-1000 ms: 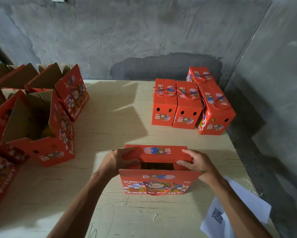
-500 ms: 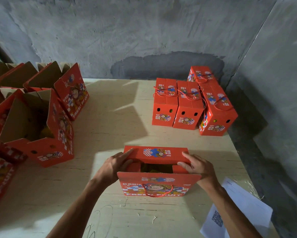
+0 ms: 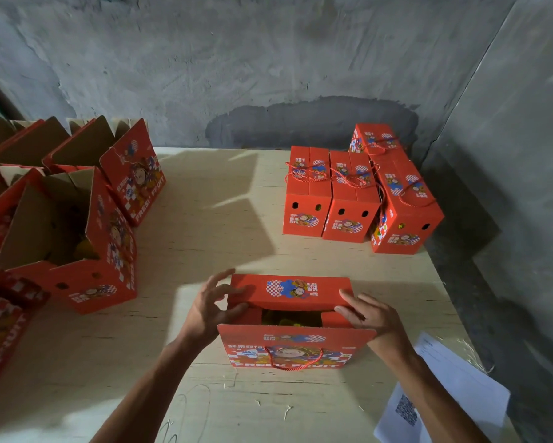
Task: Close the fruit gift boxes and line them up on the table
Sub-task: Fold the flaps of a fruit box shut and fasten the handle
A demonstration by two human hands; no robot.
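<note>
Since the earlier frame the far flap [image 3: 289, 287] of the near box [image 3: 288, 348] has folded lower over the opening, and the left hand [image 3: 209, 306] has loosened, fingers now spread. Left hand sits at the flap's left end, thumb under its front edge, fingers fanned above the corner; the grip looks released, touching rather than clamping. Right hand [image 3: 369, 313] lies on the flap's right end, fingers fairly straight and pressing down, thumb at the front edge; grip released too. The box stands on the tabletop [image 3: 205, 238] near the front middle, still partly open: a dark gap shows between the flap and the near wall, yellowish contents inside, too dim to name. Its front face has a cartoon print, "FRESH FRUIT" text and a red rope handle [image 3: 292, 359] hanging down.

Far right: four closed boxes [image 3: 348, 199] touching each other, three side by side and one behind them at the wall corner, rope handles on top. Left edge: several open boxes [image 3: 77, 251] with flaps upright, the nearest showing something yellow inside. A white paper sheet [image 3: 444, 398] with a QR code lies at the front right tabletop corner, just beside the right forearm. Grey concrete wall [image 3: 268, 65] behind.
</note>
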